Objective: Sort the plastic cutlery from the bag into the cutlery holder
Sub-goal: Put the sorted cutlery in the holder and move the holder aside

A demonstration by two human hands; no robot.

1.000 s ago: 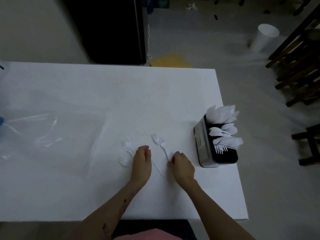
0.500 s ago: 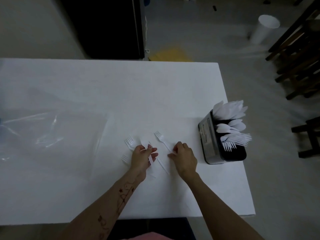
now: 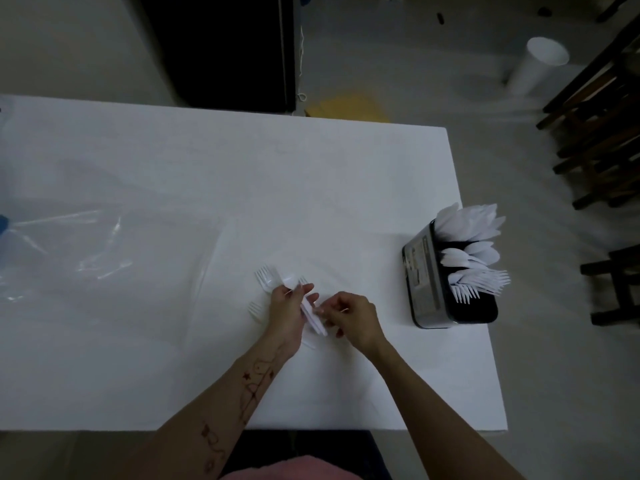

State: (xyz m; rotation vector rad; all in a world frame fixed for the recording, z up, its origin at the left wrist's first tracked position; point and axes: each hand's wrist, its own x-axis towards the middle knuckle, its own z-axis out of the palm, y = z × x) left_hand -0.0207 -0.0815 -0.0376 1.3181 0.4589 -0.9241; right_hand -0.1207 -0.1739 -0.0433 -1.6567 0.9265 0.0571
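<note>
The left hand [image 3: 289,311] grips a small bundle of forks [image 3: 313,315], handles pointing back toward the person. The right hand [image 3: 353,318] pinches at those handles, touching the bundle. Two loose forks [image 3: 265,280] lie on the desk [image 3: 311,188] just beyond the left hand (tines away). The cutlery holder [image 3: 431,289] stands well off to the right, nearer the right hand; the bag [image 3: 69,247] lies far left.

Dining or canteen-type room, dimly lit: a white-covered bench [image 3: 311,188] on a pale hard floor [image 3: 398,64], dark wooden chairs [image 3: 595,133] stacked at right, a white bin [image 3: 535,65] beyond, and a dark doorway [image 3: 221,46] behind.
</note>
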